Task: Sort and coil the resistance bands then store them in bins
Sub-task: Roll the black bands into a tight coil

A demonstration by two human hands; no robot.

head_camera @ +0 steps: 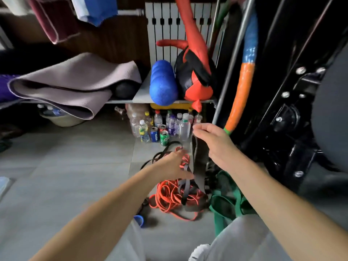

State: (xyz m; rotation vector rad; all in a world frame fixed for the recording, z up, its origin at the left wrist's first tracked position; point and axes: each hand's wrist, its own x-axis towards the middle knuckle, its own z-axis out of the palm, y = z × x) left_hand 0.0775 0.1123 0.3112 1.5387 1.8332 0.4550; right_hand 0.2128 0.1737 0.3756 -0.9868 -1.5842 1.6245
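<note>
**A:** Two fingertips of the right hand pinch the grey band at its top end. It hangs straight down into the orange pile.

**B:** And the left hand?

**A:** Loose, fingers apart, holding nothing I can make out, though it's blurred. It hovers just above the pile, beside the hanging band, so it's nearer the lower run.

**B:** Long axis vertical, then?

**A:** Yes. A green band lies right of the pile, black loops beyond it.

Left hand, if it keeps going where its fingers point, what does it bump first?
Probably the wide dark grey rubber band hanging from the right hand; the left hand aims at it, though thin orange bands lie close; depth unclear.
</note>
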